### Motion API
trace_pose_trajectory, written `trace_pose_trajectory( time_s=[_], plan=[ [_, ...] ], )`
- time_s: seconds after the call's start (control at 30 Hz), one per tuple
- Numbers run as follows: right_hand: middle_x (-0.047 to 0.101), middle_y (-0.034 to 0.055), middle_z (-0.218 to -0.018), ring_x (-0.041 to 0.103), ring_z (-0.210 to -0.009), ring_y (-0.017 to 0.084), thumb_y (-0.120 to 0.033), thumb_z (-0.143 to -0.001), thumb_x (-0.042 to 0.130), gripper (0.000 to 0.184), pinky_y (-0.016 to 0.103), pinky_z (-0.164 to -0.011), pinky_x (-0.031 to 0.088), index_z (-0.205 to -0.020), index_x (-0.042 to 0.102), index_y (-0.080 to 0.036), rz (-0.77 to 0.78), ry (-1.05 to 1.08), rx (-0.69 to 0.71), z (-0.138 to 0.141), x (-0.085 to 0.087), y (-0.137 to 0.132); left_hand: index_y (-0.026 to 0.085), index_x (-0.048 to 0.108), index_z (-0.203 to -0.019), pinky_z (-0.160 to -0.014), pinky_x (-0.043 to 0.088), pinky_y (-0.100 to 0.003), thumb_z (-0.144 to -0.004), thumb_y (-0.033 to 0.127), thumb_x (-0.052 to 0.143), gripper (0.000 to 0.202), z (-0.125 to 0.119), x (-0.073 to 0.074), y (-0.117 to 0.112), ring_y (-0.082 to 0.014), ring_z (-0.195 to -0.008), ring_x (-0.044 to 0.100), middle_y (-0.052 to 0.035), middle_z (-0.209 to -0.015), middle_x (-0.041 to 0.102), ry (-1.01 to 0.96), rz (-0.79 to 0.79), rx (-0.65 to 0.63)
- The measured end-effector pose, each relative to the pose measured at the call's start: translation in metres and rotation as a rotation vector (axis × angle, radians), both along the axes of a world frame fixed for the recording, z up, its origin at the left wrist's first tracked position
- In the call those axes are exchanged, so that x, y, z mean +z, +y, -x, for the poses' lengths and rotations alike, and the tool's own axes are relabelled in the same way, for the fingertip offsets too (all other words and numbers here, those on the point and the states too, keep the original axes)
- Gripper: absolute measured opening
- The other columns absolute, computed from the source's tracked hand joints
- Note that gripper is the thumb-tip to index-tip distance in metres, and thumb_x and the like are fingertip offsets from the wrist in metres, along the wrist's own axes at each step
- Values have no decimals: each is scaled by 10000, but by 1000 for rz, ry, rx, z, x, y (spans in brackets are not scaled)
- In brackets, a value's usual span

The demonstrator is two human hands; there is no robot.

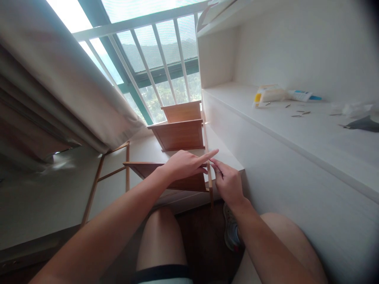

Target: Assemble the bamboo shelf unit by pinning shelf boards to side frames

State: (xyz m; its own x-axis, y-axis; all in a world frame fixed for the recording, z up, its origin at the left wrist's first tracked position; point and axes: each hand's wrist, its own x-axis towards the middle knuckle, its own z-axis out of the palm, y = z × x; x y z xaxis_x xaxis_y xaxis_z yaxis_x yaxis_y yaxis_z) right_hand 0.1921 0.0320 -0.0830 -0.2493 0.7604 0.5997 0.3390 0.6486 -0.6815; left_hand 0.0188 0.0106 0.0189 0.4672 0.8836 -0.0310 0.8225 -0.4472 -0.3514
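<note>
A brown wooden rack (pixel 179 134) with several tilted panels stands before me on a white ledge. My left hand (pixel 182 165) lies over its nearest panel (pixel 189 183), gripping the rack near the right-hand upright (pixel 210 179). The index finger is stretched out past that upright, while the other fingers curl below it. On the upright's right side, my right hand (pixel 227 179) is closed in a pinch, thumb and index fingertips against the wood. Whatever sits between those fingertips is too small to make out.
On the white shelf (pixel 325 138) at right lie several small metal screws (pixel 302 113), a blue-capped tube (pixel 303 96), plastic bags (pixel 358 108) and a dark pouch (pixel 365 123). Another wooden frame (pixel 99 177) leans at left beneath the curtain (pixel 74 75). Window railings (pixel 156 51) rise behind.
</note>
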Motion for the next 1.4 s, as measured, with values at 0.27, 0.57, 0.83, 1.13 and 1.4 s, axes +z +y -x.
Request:
trace_pose_trajectory(
  time_s=[0.27,0.57,0.83,1.13,1.4],
  plan=[
    [722,98,-1114,694,-974,222,-193,-949,445,337,322,-868,527,-1207,659,-163,-19,-14,-10,0,-1,0,324,189,-1520,-591,402,-244,-958,493,383,618,0,-3,7,-208,-735,692,-37,-829,726,-28,12,16],
    [729,92,-1091,697,-954,230,-209,-950,436,331,329,-845,529,-1182,670,-174,-1,-17,-32,0,1,-1,342,224,-1508,-605,409,-252,-956,505,386,598,0,-7,2,-215,-797,699,-40,-924,742,-87,9,32],
    [721,94,-1114,694,-961,235,-225,-952,432,347,335,-855,526,-1212,659,-185,-11,-42,-21,-1,-1,0,343,241,-1504,-600,404,-255,-957,494,392,587,-1,-8,-1,-217,-804,701,-40,-943,746,-95,-6,45],
    [732,119,-1059,696,-937,257,-251,-963,398,386,340,-820,527,-1260,632,-175,21,-111,-52,1,2,-2,330,289,-1482,-619,418,-274,-954,461,378,551,-7,-7,0,-228,-819,700,-44,-953,741,-111,15,74],
    [737,124,-1031,704,-850,248,-249,-951,377,450,310,-738,520,-1360,541,-163,61,-143,10,-1,4,-5,263,181,-1529,-654,421,-302,-962,570,233,647,-5,4,0,-254,-838,689,-60,-930,725,-147,101,21]
  ],
)
